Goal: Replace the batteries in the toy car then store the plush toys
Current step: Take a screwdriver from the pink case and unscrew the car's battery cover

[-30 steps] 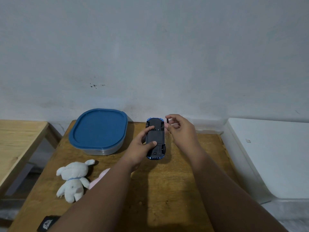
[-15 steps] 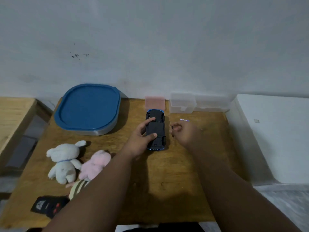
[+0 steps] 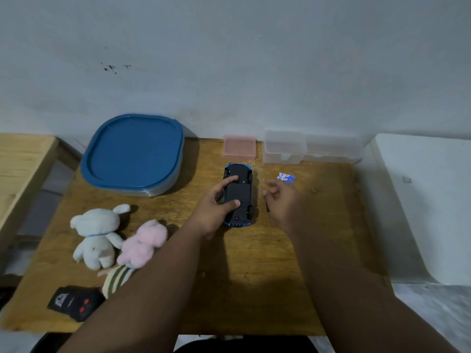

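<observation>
Since the earlier frame the right hand (image 3: 280, 200) has dropped to the table just beside the toy car (image 3: 239, 192), fingers curled above a thin screwdriver (image 3: 268, 215); whether they grip it I cannot tell. Left hand (image 3: 216, 210) holds the upturned car, thumb and forefinger curled on its underside. Batteries (image 3: 286, 178) lie near. Best to keep the car pinned flat and seat the tip squarely.
</observation>
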